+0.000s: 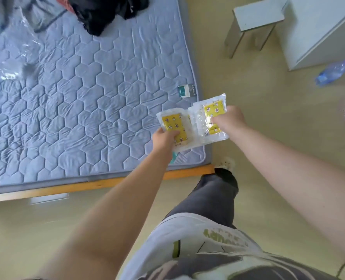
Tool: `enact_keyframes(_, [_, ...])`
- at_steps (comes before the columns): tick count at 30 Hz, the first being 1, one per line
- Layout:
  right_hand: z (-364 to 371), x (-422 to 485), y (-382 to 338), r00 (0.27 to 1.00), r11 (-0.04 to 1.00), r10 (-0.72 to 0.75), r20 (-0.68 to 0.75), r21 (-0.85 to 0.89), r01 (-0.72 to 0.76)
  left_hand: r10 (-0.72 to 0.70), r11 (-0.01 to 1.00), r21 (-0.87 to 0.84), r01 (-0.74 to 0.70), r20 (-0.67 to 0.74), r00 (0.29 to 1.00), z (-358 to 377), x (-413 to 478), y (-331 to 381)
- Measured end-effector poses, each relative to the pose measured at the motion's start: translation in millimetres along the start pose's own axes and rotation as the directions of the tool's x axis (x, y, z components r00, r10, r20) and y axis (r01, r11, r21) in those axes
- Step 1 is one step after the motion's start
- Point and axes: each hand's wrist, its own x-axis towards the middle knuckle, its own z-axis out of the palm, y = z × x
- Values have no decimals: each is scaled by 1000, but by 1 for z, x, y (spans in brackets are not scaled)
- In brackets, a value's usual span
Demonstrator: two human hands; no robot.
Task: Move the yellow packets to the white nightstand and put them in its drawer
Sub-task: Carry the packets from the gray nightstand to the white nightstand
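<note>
While both hands are loaded, the yellow packets (172, 124) hang in the air over the lower right corner of the mattress (82, 102), near the middle of the frame. The left hand (165, 138) has its fingers curled round the bottom edge of one clear-sleeved packet. Just to its right, the right hand (228, 120) pinches the side of what looks like a small stack of them (how many is hard to tell through the overlapping plastic). The two bundles overlap slightly where they meet.

The white nightstand (319, 31) is probably the pale cabinet in the upper right corner, well apart from the hands, and no drawer front shows from here. A white stool (256, 15) stands just left of it, and a crumpled piece of blue plastic (337, 69) lies at the right edge.

The main risk is the slick sleeves. Held only by an edge, the right-hand stack could fan out and drop a packet on the floor (248, 93) during the walk. Opening the drawer is the second snag: neither hand is free, so the packets must first be gathered into one hand, and a hurried transfer could let one slip. The stool and the plastic near the cabinet could catch a foot.
</note>
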Motion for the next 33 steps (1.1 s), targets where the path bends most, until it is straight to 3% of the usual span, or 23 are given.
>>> enact_keyframes(9, [-126, 159, -107, 993, 979, -119, -3, -168, 117, 12, 978, -209, -16, -16, 1000, 175, 70, 111])
enact_keyframes(20, [-236, 351, -250, 993, 993, -115, 7, -29, 115, 89, 973, -211, -92, -22, 996, 322, 168, 310])
enact_keyframes(33, [-310, 618, -497, 987, 989, -149, 59, 6, 149, 134, 970, -183, -157, -133, 982, 461, 336, 589])
